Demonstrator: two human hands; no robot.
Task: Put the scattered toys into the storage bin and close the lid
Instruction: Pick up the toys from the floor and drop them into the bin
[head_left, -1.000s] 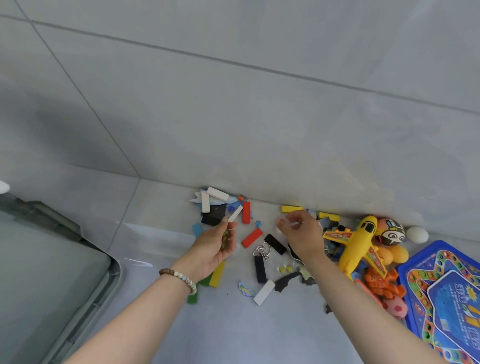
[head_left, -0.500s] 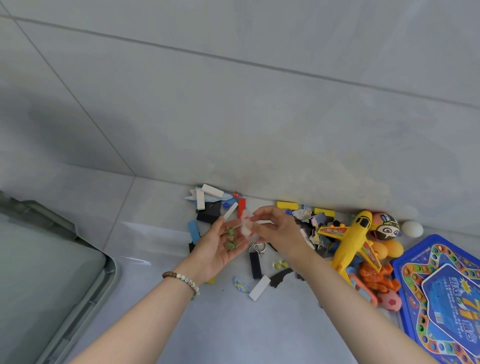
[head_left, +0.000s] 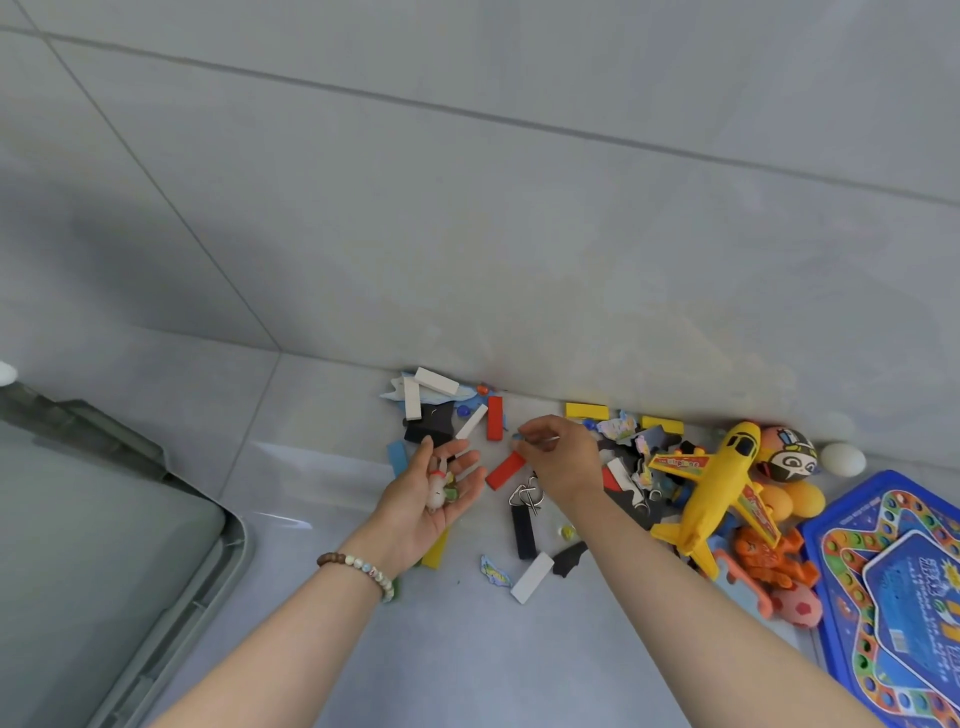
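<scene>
In the head view, the left hand is held palm up at centre frame, fingers relaxed, with a small white toy figure and a few tiny pieces lying in the palm. A small blue bead is pinched by the curled fingertips of the right hand, just above a red rectangular block. The grey plastic storage bin is seen at lower left.

the plane is showing yellow with red wing bands. the board is showing blue, ringed by many-coloured dots. the blocks are coming in red, white, black and yellow. the egg is gleaming white, the bin is looking grey.
</scene>
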